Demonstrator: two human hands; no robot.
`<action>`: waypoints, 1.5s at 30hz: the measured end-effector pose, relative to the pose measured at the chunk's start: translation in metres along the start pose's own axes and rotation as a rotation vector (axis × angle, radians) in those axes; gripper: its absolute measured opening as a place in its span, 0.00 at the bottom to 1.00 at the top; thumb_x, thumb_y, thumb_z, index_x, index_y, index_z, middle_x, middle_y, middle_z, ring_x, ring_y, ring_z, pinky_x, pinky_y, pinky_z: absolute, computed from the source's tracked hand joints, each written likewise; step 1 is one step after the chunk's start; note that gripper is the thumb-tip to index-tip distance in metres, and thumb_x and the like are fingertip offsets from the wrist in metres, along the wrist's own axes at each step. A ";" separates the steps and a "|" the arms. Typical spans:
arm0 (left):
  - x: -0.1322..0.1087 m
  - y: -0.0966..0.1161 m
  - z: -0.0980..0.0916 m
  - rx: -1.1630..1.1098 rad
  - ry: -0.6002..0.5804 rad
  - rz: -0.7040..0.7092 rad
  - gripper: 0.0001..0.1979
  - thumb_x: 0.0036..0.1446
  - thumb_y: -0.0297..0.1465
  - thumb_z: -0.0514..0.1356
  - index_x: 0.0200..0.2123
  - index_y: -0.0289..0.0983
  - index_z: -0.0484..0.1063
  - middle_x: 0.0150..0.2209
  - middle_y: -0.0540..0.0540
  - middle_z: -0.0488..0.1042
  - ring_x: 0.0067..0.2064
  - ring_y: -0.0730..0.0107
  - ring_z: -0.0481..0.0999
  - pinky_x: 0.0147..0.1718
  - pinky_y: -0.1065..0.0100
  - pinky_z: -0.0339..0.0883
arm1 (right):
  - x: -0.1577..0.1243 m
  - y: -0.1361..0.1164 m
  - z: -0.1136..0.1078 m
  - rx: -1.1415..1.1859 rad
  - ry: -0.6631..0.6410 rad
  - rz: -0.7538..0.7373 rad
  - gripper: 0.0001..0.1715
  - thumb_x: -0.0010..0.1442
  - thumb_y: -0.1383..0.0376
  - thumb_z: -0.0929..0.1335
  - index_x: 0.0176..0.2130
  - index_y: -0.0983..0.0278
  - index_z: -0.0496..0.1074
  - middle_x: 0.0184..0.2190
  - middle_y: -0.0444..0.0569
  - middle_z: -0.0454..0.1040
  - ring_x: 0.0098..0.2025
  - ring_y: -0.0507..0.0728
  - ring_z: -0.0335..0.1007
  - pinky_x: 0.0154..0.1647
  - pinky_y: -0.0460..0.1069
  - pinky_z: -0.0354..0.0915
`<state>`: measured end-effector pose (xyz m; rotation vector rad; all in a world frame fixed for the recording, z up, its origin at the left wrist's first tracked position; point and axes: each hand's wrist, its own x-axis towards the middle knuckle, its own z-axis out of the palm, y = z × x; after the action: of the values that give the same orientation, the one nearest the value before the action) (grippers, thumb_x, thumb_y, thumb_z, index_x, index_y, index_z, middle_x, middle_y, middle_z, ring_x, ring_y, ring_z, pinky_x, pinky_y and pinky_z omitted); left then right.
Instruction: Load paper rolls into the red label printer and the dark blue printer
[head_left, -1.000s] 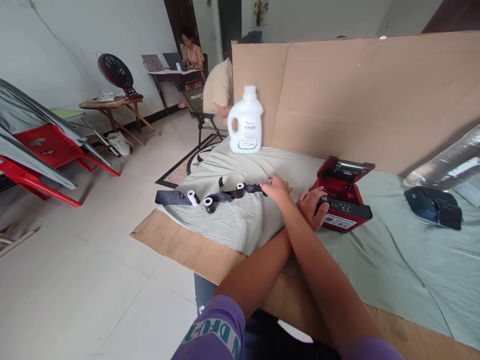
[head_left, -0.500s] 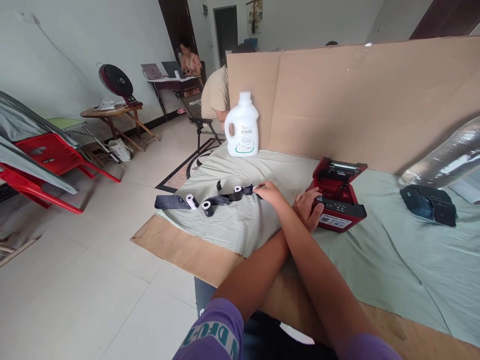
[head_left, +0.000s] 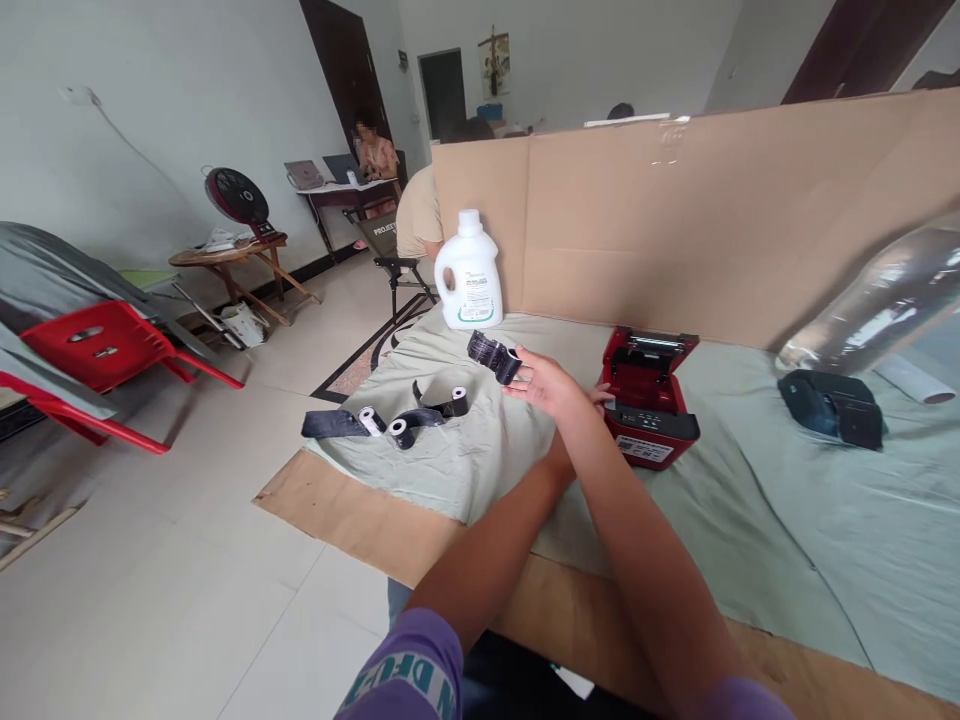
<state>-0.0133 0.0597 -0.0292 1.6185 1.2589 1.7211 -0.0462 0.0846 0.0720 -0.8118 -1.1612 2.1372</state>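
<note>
Crossed over my left forearm, my right arm ends in my right hand [head_left: 541, 382], closed on a roll of black printed paper [head_left: 506, 364] raised above the cloth. A curled printed strip trails left from this roll. Mostly hidden behind my right wrist, my left hand [head_left: 601, 394] touches the left side of a red and black label printer [head_left: 651, 425]; its few visible fingers look stretched out. The printer's lid [head_left: 652, 352] stands up. Left on the cloth lie a white-ended roll [head_left: 371, 421], a black roll [head_left: 401, 433] and another dark roll [head_left: 459, 402], with unrolled dark strips.
A white jug [head_left: 471, 275] stands at the back before a cardboard screen [head_left: 645, 220]. To the right are a dark device [head_left: 831, 408], a white paper tube [head_left: 916, 380] and a silvery wrapped bundle [head_left: 874, 305]. People sit beyond the table, near a red chair [head_left: 97, 350] and a fan.
My right hand has lifted the rightmost roll off the cloth, its strip rising with it. My left hand is now more hidden beside the printer. The camera view has shifted slightly.
</note>
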 end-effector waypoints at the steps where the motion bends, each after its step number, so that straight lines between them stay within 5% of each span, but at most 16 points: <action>1: 0.000 -0.003 -0.001 -0.015 -0.018 -0.002 0.13 0.68 0.34 0.50 0.51 0.42 0.70 0.60 0.40 0.72 0.63 0.57 0.71 0.64 0.52 0.63 | -0.009 -0.009 -0.005 0.015 -0.013 0.001 0.17 0.58 0.55 0.74 0.42 0.61 0.68 0.37 0.52 0.79 0.36 0.60 0.79 0.41 0.56 0.75; 5: -0.008 -0.003 -0.004 -0.035 0.019 -0.024 0.20 0.70 0.39 0.48 0.58 0.39 0.68 0.57 0.38 0.74 0.61 0.54 0.72 0.63 0.49 0.63 | -0.052 -0.041 -0.043 -0.041 -0.015 -0.062 0.14 0.58 0.57 0.74 0.38 0.61 0.69 0.37 0.52 0.79 0.36 0.59 0.79 0.41 0.55 0.75; 10: -0.013 0.011 -0.005 0.005 0.043 -0.036 0.21 0.71 0.42 0.46 0.54 0.39 0.71 0.54 0.41 0.75 0.59 0.58 0.72 0.63 0.52 0.62 | -0.107 -0.073 -0.104 -0.233 0.006 -0.192 0.16 0.55 0.62 0.76 0.43 0.61 0.75 0.37 0.48 0.77 0.37 0.57 0.78 0.44 0.54 0.75; 16: -0.014 0.018 -0.006 -0.007 0.031 -0.038 0.21 0.70 0.45 0.47 0.54 0.40 0.71 0.62 0.41 0.70 0.66 0.57 0.67 0.67 0.52 0.56 | -0.124 -0.094 -0.146 -0.211 0.109 -0.171 0.13 0.60 0.56 0.73 0.38 0.63 0.73 0.30 0.51 0.78 0.29 0.57 0.78 0.32 0.50 0.74; 27: -0.016 0.022 -0.004 0.022 0.030 -0.032 0.21 0.70 0.45 0.49 0.58 0.41 0.67 0.63 0.41 0.69 0.66 0.56 0.66 0.67 0.52 0.58 | -0.121 -0.099 -0.165 -0.263 0.096 -0.095 0.21 0.62 0.47 0.70 0.37 0.62 0.68 0.26 0.51 0.77 0.22 0.58 0.75 0.23 0.51 0.71; 33: -0.019 0.015 -0.003 0.054 0.097 -0.091 0.26 0.67 0.48 0.52 0.61 0.40 0.63 0.59 0.39 0.70 0.60 0.55 0.70 0.57 0.56 0.68 | -0.119 -0.098 -0.174 -0.381 0.068 -0.134 0.23 0.51 0.50 0.78 0.37 0.63 0.73 0.29 0.48 0.75 0.27 0.53 0.70 0.25 0.47 0.66; 39: -0.021 0.016 -0.004 0.155 0.129 0.099 0.28 0.65 0.42 0.57 0.65 0.41 0.58 0.63 0.36 0.64 0.58 0.57 0.70 0.49 0.59 0.71 | -0.124 -0.102 -0.176 -0.543 -0.006 -0.192 0.19 0.50 0.52 0.77 0.33 0.63 0.77 0.30 0.45 0.73 0.28 0.50 0.63 0.28 0.47 0.61; 45: -0.029 0.036 -0.002 0.520 0.201 0.412 0.08 0.66 0.35 0.59 0.38 0.39 0.76 0.41 0.43 0.74 0.46 0.63 0.71 0.46 0.60 0.67 | -0.127 -0.098 -0.171 -0.612 -0.125 -0.201 0.23 0.54 0.46 0.73 0.31 0.63 0.76 0.30 0.46 0.72 0.30 0.52 0.64 0.31 0.49 0.61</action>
<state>-0.0002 0.0186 -0.0136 2.1670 1.6641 1.9412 0.1807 0.1272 0.1125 -0.7724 -1.9212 1.6952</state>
